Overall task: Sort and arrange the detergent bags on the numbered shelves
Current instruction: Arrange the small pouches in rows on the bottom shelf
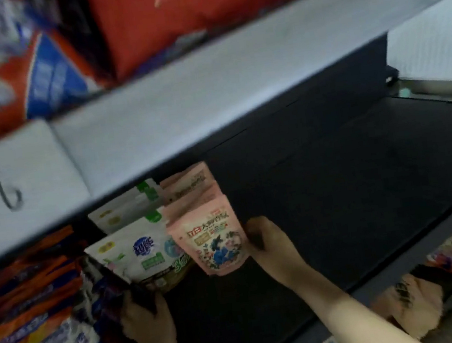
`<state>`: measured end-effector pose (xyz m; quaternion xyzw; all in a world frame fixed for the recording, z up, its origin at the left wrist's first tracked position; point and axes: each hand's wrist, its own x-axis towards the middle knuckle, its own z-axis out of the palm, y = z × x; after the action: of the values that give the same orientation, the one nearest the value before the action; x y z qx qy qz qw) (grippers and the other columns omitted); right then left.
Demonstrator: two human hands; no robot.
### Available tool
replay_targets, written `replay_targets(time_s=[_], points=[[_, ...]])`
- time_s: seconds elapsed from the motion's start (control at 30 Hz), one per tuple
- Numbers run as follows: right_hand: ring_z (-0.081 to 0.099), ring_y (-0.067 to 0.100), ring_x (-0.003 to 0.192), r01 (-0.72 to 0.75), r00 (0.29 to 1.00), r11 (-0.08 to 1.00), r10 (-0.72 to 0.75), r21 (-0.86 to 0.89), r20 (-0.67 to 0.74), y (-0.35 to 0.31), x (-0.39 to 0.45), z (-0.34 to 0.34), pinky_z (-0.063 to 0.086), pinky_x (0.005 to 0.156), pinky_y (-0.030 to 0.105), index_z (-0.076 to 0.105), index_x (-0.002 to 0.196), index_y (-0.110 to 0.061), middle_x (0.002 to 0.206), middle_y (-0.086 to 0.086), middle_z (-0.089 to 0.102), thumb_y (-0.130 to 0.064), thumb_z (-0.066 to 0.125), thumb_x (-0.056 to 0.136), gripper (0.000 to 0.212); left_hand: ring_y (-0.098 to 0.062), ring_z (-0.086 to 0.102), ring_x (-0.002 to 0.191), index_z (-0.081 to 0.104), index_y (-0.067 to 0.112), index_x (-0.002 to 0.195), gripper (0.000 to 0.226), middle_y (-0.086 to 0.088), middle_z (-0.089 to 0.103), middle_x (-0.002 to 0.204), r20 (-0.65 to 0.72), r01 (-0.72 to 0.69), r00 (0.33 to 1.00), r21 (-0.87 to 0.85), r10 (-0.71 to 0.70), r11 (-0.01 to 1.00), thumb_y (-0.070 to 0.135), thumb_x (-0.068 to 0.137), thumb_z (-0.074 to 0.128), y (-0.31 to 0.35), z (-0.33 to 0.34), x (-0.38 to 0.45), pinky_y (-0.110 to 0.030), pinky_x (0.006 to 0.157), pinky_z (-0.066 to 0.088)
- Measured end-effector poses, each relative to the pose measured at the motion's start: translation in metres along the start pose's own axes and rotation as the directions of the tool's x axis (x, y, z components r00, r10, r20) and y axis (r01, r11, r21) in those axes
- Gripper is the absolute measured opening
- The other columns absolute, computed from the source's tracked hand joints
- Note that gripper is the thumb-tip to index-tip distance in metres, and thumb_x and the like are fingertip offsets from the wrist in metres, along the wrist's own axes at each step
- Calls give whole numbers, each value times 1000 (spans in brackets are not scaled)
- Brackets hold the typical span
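Squaring up pouches on the dark shelf.
My left hand grips the white pouch underneath; right hand pinches the pink pouch edge. Pink row behind leans, could topple if nudged.

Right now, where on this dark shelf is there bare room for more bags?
Bare dark shelf lies right of the pink bags and the right hand, out to the right end. Crowded: left of the white bags, orange-blue bags, left hand.
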<state>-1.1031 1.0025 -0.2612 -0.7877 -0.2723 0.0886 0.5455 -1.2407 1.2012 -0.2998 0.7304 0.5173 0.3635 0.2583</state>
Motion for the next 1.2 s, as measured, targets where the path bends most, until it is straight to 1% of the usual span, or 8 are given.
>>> replay_targets(time_s=[0.17, 0.33, 0.5, 0.7, 0.87, 1.0, 1.1, 1.2], points=[[41, 16, 128, -162, 983, 936, 182, -313, 36, -7, -53, -46, 34, 104, 24, 38, 138, -20, 137, -2, 43, -23, 46, 96, 43, -30, 29, 138, 31, 11, 145, 66, -14, 32, 150, 417, -226, 903, 258, 103, 939, 21, 88, 62, 36, -25, -112, -38, 114, 18], [45, 25, 119, -113, 971, 764, 222, -636, 93, -48, -131, -108, 38, 101, 33, 43, 134, -14, 129, 7, 50, -19, 43, 93, 42, -21, 25, 140, 22, 21, 148, 59, -2, 24, 152, 757, -756, 531, 220, 381, 617, 37, 96, 43, 109, -79, -182, -34, 115, 25], [37, 26, 128, -92, 970, 608, 234, -789, 68, -134, -198, -188, 28, 105, 32, 39, 136, -11, 135, 8, 45, -19, 42, 93, 44, -23, 66, 93, 71, 12, 103, 50, -5, 67, 104, 736, -945, 201, -27, 646, 325, 28, 58, 85, 204, -147, -215, -35, 79, 55], [39, 21, 128, -94, 995, 528, 62, -844, -72, -290, -239, -301, 31, 105, 30, 44, 136, -15, 135, 3, 49, -22, 45, 94, 42, -23, 60, 108, 67, 14, 109, 33, -3, 63, 114, 502, -933, -26, -322, 864, 159, 24, 77, 68, 347, -264, -217, -36, 89, 52], [41, 21, 127, -63, 973, 556, -151, -829, -176, -427, -229, -368, 31, 106, 31, 48, 133, -13, 133, 5, 51, -21, 50, 93, 40, -24, 56, 112, 64, 9, 114, 33, -6, 62, 116, 175, -951, -43, -309, 984, 13, 23, 87, 52, 453, -358, -165, -37, 95, 46], [51, 27, 115, 99, 888, 592, -416, -800, -198, -528, -186, -380, 36, 96, 33, 56, 122, -8, 119, 10, 59, -14, 56, 89, 34, -29, 60, 99, 67, 6, 105, 38, -9, 65, 106, -50, -973, -28, -228, 998, -39, 27, 84, 43, 514, -432, -99, -34, 89, 42], [50, 27, 117, 236, 840, 593, -523, -770, -144, -587, -139, -368, 36, 98, 33, 56, 120, -8, 121, 9, 59, -12, 54, 89, 31, -32, 60, 98, 68, 7, 103, 41, -9, 66, 106, -78, -993, 42, -110, 996, 33, 31, 85, 40, 537, -477, -40, -36, 86, 47], [49, 21, 119, 363, 831, 581, -556, -728, -30, -630, -90, -342, 35, 99, 30, 54, 121, -11, 123, 3, 57, -17, 52, 92, 30, -29, 50, 113, 62, 11, 117, 42, -6, 59, 121, 94, -975, 218, 74, 971, 211, 36, 93, 39, 546, -515, 17, -38, 96, 41]])
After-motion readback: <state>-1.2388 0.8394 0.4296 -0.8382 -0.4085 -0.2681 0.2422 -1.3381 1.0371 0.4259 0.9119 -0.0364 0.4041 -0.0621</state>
